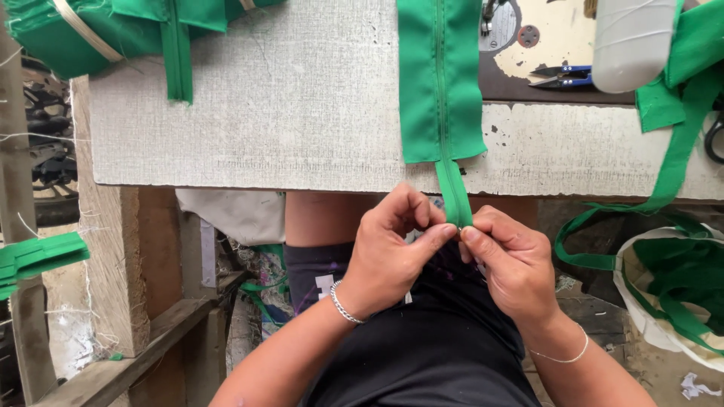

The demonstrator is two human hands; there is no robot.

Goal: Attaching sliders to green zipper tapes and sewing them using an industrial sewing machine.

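A green fabric piece [440, 83] with a green zipper sewn down its middle lies on the worn white table [286, 113] and hangs over the near edge. The zipper's free end [454, 192] dangles below the edge. My left hand [394, 252] and my right hand [507, 260] both pinch the tip of that zipper end between thumb and fingers, just below the table edge and above my lap. A silver bracelet circles my left wrist, and a thin one my right.
More green fabric [113, 26] is heaped at the table's far left, with a strip [178, 60] hanging off it. Small snips [562, 75] lie by the sewing machine base [550, 34] at top right. A white bag [671, 294] of green fabric stands on the floor, right.
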